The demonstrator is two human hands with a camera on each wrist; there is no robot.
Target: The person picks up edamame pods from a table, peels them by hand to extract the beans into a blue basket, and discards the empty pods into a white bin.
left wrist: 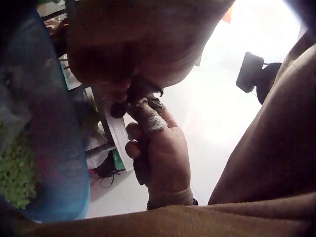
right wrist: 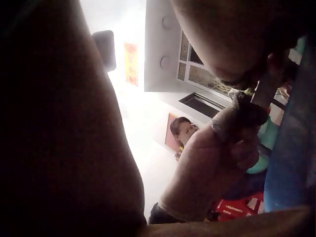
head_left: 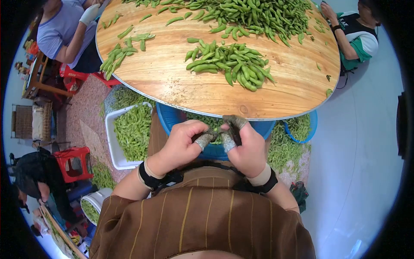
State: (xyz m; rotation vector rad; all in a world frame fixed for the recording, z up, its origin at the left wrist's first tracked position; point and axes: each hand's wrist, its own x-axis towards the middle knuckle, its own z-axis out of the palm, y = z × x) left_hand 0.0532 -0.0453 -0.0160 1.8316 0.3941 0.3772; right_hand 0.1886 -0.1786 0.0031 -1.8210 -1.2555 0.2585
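Observation:
Over a blue basin [head_left: 166,118], my left hand [head_left: 181,140] and right hand [head_left: 248,149] meet with their thumb tips close together. Grey, stained wraps cover both thumbs and a right-hand finger. A small green soybean pod [head_left: 216,128] shows between the fingertips, pinched from both sides and mostly hidden by them. Shelled green beans [head_left: 196,117] lie in the basin below. In the left wrist view the right hand [left wrist: 168,155] has its fingers curled in; the right wrist view shows the left hand [right wrist: 202,158] dark against the light.
Ahead, a round wooden table [head_left: 151,90] carries a near pile of soybean pods [head_left: 235,64] and a larger heap [head_left: 263,17]. A white tub [head_left: 111,142] of pods or husks stands left; husks [head_left: 284,151] cover the floor at right. Two people sit across the table.

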